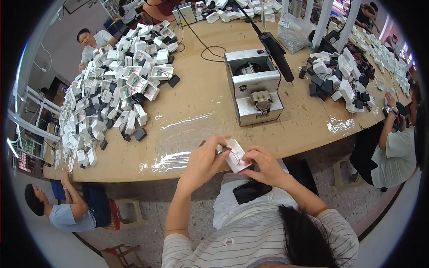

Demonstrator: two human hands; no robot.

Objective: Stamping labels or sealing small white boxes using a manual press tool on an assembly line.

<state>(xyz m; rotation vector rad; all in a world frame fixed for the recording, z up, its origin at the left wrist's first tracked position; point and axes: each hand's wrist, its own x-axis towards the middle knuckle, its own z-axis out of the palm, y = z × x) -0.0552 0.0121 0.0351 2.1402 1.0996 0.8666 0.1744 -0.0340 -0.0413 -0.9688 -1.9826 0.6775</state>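
Just over the near edge of the table, a small white plastic housing (pixel 237 157) is tilted between my two hands. Thin red wires show inside its open face. My left hand (pixel 208 157) is closed at the housing's left side, and a small metallic part sits by its fingertips, too small to name. With thumb and fingers, my right hand (pixel 263 166) grips the housing's lower right edge. A dark rectangular thing, perhaps a phone, (pixel 252 191) lies on my lap below.
A metal benchtop machine (pixel 254 87) stands ahead, a black electric screwdriver (pixel 276 56) hanging beside it. White housings (pixel 129 80) with black boxes are heaped left; another heap (pixel 344 80) lies right. A bag of small parts (pixel 292 33) stands behind. Co-workers sit left and right.
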